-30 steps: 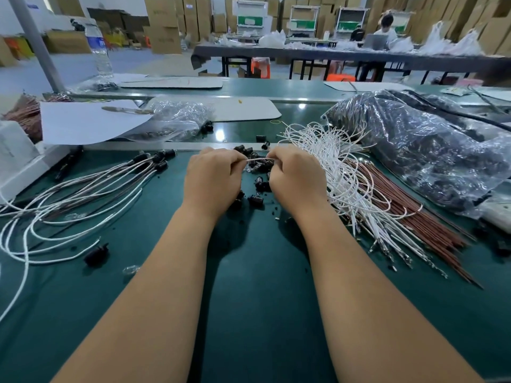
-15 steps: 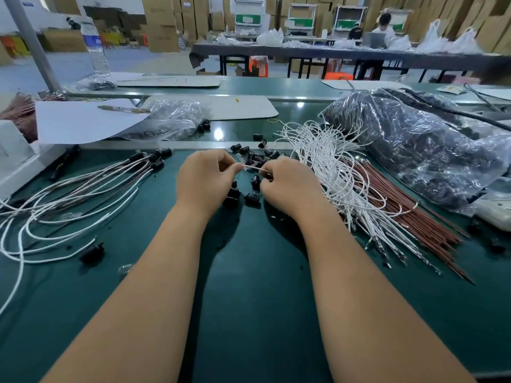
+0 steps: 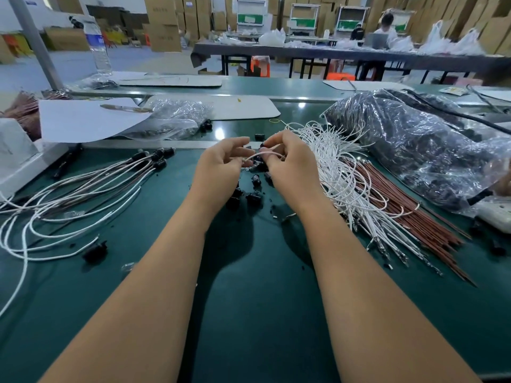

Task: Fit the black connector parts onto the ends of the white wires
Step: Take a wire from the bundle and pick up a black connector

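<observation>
Head view: the left hand (image 3: 221, 167) pinches the tip of a white wire (image 3: 262, 155) between thumb and forefinger, and the right hand (image 3: 290, 164) holds the same wire a little along its length, with something small and black, likely a connector part (image 3: 262, 145), caught at its fingertips. Half a second ago both hands were low, knuckles up and close together over the loose parts; now they have lifted, drawn slightly apart, and the wire arches openly between them. That reads to me as the fitting step in hand, the wire end being lined up for the part, not yet seated as far as can be told. Just below and between the hands lie loose black connector parts (image 3: 255, 179) on the green mat (image 3: 249, 299). Right of the right hand spreads the heap of unfitted white wires (image 3: 343, 172), with brown wires (image 3: 414, 217) beyond it and a large plastic bag (image 3: 414, 139) of dark pieces farther right. Well to the left of the left hand lie the finished wires (image 3: 91, 183), black ends on. Farther away from the hands sit a smaller clear bag (image 3: 174, 117), a sheet of paper (image 3: 83, 120) and a water bottle (image 3: 96, 48). Behind is a warehouse room with stacked cartons (image 3: 163, 20) and a long table (image 3: 345, 55) where a person (image 3: 384, 26) sits.
</observation>
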